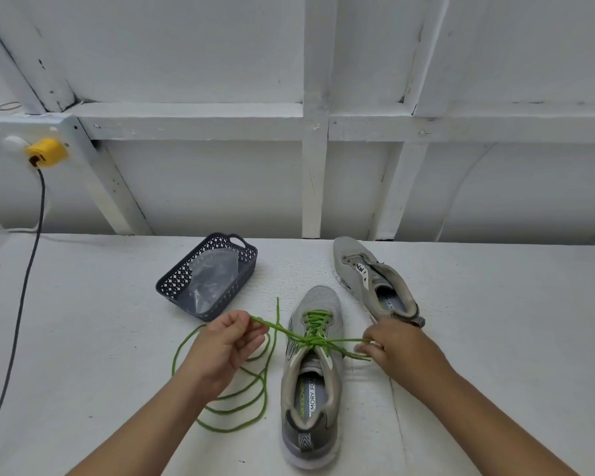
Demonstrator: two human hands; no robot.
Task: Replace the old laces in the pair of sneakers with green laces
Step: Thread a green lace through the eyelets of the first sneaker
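Both hands (229,341) (390,343) pinch green lace (315,341) ends either side of the sneaker (311,379).

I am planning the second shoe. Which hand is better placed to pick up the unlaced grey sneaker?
Right hand: it lies right beside the unlaced grey sneaker, though it holds the green lace.

"SKECHERS" and "MEMORY FO…" on the near sneaker's insole (309,395)
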